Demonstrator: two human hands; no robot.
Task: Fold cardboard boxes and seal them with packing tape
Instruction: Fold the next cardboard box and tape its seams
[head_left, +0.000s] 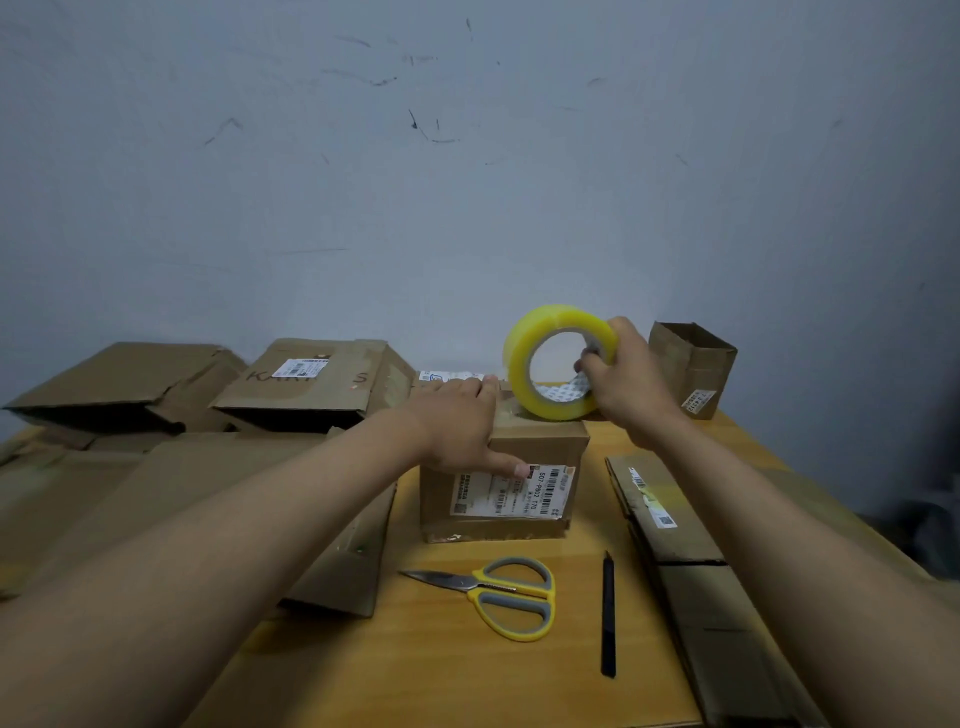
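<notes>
On wooden table: small closed brown cardboard box (503, 480) | left hand (457, 423) flat, fingers straight, pressing lid | right hand (626, 382) gripping yellow tape roll (558, 362) atop box | advice: keep flaps pressed, pull tape straight along seam.

Both forearms were extended forward. The left hand (457, 421) was laid flat atop the box (501, 483), thumb down its front; the right hand (626, 379) was curled round the tape roll (556, 364) above it.

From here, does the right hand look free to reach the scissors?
Probably not yet: the right hand grips the tape roll on the box. The scissors lie uncovered on the table, path open.
</notes>
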